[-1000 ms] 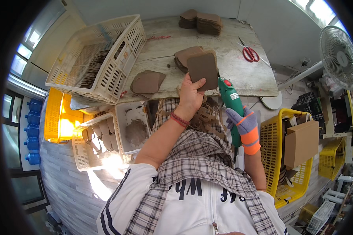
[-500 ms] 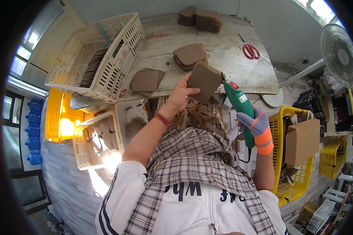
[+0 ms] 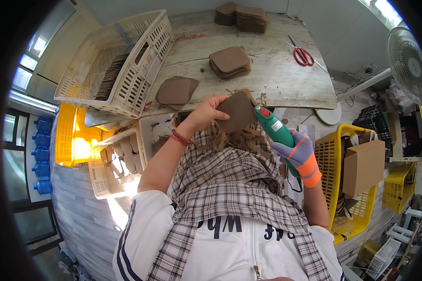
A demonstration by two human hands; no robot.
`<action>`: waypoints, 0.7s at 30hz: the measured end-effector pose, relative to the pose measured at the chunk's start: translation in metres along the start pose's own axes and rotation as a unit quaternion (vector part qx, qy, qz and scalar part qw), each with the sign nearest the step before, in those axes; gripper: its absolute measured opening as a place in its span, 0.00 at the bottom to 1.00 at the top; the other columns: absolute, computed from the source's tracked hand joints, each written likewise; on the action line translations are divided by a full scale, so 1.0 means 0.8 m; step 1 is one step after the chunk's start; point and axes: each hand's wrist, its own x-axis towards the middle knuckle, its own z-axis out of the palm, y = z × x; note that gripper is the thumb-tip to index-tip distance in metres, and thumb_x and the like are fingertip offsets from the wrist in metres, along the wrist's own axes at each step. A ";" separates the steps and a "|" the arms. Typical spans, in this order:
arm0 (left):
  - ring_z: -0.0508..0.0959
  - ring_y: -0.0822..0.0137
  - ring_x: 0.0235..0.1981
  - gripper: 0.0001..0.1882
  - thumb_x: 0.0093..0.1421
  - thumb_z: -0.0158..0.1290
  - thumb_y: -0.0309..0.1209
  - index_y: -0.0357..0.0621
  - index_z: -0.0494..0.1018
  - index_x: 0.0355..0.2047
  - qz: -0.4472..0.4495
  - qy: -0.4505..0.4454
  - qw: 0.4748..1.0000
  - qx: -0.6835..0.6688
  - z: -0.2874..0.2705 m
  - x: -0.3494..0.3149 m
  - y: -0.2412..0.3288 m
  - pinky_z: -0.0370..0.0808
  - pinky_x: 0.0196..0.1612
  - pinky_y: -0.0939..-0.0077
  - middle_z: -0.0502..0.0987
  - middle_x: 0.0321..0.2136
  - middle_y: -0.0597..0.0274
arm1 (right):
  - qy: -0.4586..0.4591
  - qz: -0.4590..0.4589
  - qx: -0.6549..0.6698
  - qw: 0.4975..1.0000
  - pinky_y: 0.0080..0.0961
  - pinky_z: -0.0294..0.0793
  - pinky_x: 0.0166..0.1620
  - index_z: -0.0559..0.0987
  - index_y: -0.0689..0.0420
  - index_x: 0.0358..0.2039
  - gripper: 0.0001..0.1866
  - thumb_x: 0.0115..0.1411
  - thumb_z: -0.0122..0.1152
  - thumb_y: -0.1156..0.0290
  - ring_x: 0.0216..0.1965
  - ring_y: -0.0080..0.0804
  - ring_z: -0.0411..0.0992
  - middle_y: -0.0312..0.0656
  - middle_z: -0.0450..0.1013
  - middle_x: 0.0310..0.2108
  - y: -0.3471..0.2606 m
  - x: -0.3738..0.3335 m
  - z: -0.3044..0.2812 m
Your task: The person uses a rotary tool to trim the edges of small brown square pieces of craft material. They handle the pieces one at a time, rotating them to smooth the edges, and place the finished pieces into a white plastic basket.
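Note:
My bare left hand (image 3: 206,112) pinches a brown rounded-corner sheet piece (image 3: 234,114) between thumb and fingers, above my lap. In my gloved right hand (image 3: 296,153) is a green electric cutter (image 3: 273,125) with a red switch, its head touching the piece's upper right edge. Thin brown offcut strips (image 3: 239,138) lie on my plaid apron (image 3: 225,173) under the piece. On the table just beyond, a stack of similar brown pieces (image 3: 229,60) stands, with a few loose brown pieces (image 3: 176,90) to its left.
The worn table (image 3: 276,56) also bears more brown stacks (image 3: 251,19), red-handled scissors (image 3: 303,56) and a white crate (image 3: 143,77) with pieces standing in it. A lower crate (image 3: 98,175) sits at left, a yellow basket (image 3: 330,182) with a cardboard box (image 3: 365,166) at right, beside a fan (image 3: 410,65).
My left hand has brought the brown piece slightly nearer and left. The cutter has moved left and tilted more, its head going from beside the piece's upper corner onto its edge.

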 end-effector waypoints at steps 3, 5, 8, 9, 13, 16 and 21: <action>0.73 0.76 0.43 0.26 0.49 0.51 0.15 0.36 0.67 0.51 -0.012 -0.026 1.000 -0.003 -0.001 -0.003 -0.012 0.72 0.46 0.80 0.74 0.44 0.65 | 0.000 -0.032 0.014 0.999 0.15 0.69 0.25 0.75 0.63 0.40 0.25 0.46 0.72 0.63 0.23 0.16 0.69 0.36 0.73 0.24 0.007 0.008 0.010; 0.73 0.76 0.43 0.25 0.49 0.51 0.15 0.36 0.67 0.51 -0.013 -0.034 0.999 -0.015 -0.002 -0.004 -0.014 0.72 0.45 0.80 0.74 0.43 0.65 | -0.005 -0.026 0.022 0.999 0.15 0.69 0.24 0.74 0.64 0.40 0.24 0.46 0.72 0.64 0.22 0.17 0.70 0.37 0.73 0.23 0.010 0.014 0.012; 0.73 0.76 0.42 0.22 0.49 0.51 0.14 0.36 0.67 0.47 -0.028 -0.033 0.998 0.050 -0.010 -0.007 -0.008 0.71 0.43 0.81 0.74 0.40 0.66 | -0.034 0.000 0.048 0.998 0.16 0.69 0.23 0.74 0.65 0.40 0.24 0.47 0.71 0.64 0.21 0.17 0.70 0.37 0.73 0.23 0.003 0.013 0.012; 0.73 0.76 0.41 0.21 0.49 0.52 0.14 0.36 0.68 0.45 -0.035 -0.029 0.995 0.085 -0.015 -0.009 -0.003 0.71 0.43 0.81 0.74 0.39 0.66 | -0.048 0.011 0.059 0.997 0.16 0.69 0.22 0.74 0.65 0.40 0.23 0.48 0.71 0.65 0.20 0.18 0.70 0.38 0.73 0.22 -0.001 0.012 0.011; 0.73 0.78 0.34 0.15 0.48 0.54 0.15 0.39 0.68 0.37 0.060 0.056 0.983 0.161 -0.030 -0.015 0.005 0.71 0.36 0.83 0.74 0.32 0.68 | -0.075 0.033 0.079 0.994 0.16 0.69 0.21 0.73 0.65 0.38 0.22 0.48 0.71 0.65 0.19 0.18 0.70 0.38 0.73 0.22 0.000 0.011 0.009; 0.75 0.78 0.29 0.12 0.47 0.58 0.16 0.40 0.70 0.32 0.112 0.130 0.983 0.069 -0.037 -0.018 0.004 0.72 0.33 0.84 0.75 0.27 0.69 | -0.084 0.035 0.106 0.990 0.16 0.69 0.21 0.73 0.65 0.37 0.22 0.48 0.71 0.65 0.19 0.18 0.70 0.37 0.73 0.22 0.005 0.012 0.012; 0.76 0.77 0.28 0.12 0.48 0.59 0.18 0.39 0.73 0.34 0.096 0.153 0.982 -0.050 -0.040 -0.022 -0.002 0.74 0.34 0.83 0.77 0.28 0.66 | -0.099 0.031 0.083 0.991 0.16 0.70 0.23 0.74 0.64 0.38 0.23 0.47 0.72 0.64 0.20 0.18 0.70 0.36 0.73 0.22 0.004 0.011 0.016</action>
